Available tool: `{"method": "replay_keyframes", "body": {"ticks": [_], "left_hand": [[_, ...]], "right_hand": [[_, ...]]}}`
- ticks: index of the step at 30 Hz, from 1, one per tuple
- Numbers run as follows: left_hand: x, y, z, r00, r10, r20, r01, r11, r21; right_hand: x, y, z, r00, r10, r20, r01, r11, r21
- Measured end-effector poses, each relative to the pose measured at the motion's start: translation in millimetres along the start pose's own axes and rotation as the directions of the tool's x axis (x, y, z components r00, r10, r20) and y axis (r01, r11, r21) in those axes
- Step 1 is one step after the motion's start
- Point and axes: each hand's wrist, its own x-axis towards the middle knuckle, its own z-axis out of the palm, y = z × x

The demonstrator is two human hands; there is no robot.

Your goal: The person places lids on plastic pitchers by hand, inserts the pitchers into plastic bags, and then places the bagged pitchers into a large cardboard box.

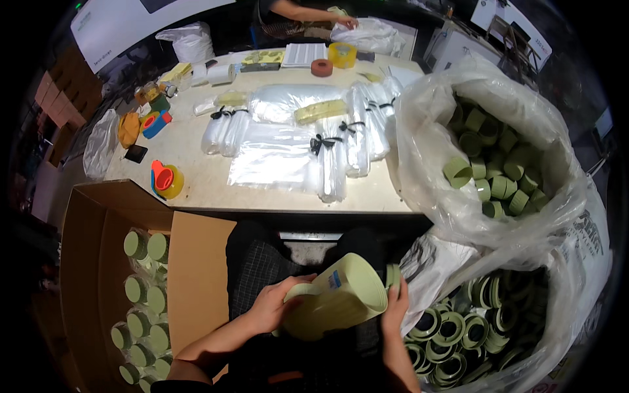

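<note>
A pale green plastic canister [344,295] with a small blue label lies tilted above my lap, its wide mouth facing right. My left hand [272,304] is closed around its left end, beside a rounded pale green part [300,290] that I cannot identify. In my right hand [395,304], next to the canister's mouth, is a green round lid [392,276] seen edge-on. To the right, a plastic bag [432,268] holds many green rings [452,327] with dark centres. Above it, another transparent bag [419,124] contains short green cylinders [508,187].
At my left stands an open cardboard box [203,262] with wrapped green-capped containers [137,288]. Ahead, the table [203,187] bears bundled plastic sleeves [275,154] and tape dispensers [168,180]. Beyond it, another person's hand [347,23] touches a white plastic bag [370,36].
</note>
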Motion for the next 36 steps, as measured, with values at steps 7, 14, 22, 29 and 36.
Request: {"method": "replay_keyframes", "body": {"ticks": [7, 14, 22, 29, 36], "left_hand": [[-0.7, -17.9, -0.6, 0.997, 0.013, 0.071, -0.004, 0.991, -0.132], [-3.8, -16.1, -11.4, 0.994, -0.065, 0.093, 0.088, 0.960, -0.266], [-12.5, -26.5, -1.6, 0.996, -0.059, 0.066, 0.073, 0.968, -0.242], [-37.5, 19.2, 45.0, 0.994, -0.067, 0.087, 0.044, 0.971, 0.236], [-19.4, -39.7, -9.1, 0.988, 0.072, -0.134, -0.069, 0.997, 0.023]], "right_hand": [[60.7, -119.7, -23.3, 0.780, -0.514, 0.356, 0.450, 0.857, 0.252], [50.5, -128.1, -18.6, 0.511, -0.637, 0.577, 0.602, 0.745, 0.288], [36.8, -128.1, -17.2, 0.556, -0.576, 0.599, 0.544, 0.797, 0.262], [51.8, -140.1, 3.2, 0.731, -0.158, 0.663, 0.187, 0.982, 0.027], [27.8, -171.2, -14.5, 0.526, -0.517, 0.675, 0.656, 0.752, 0.065]]}}
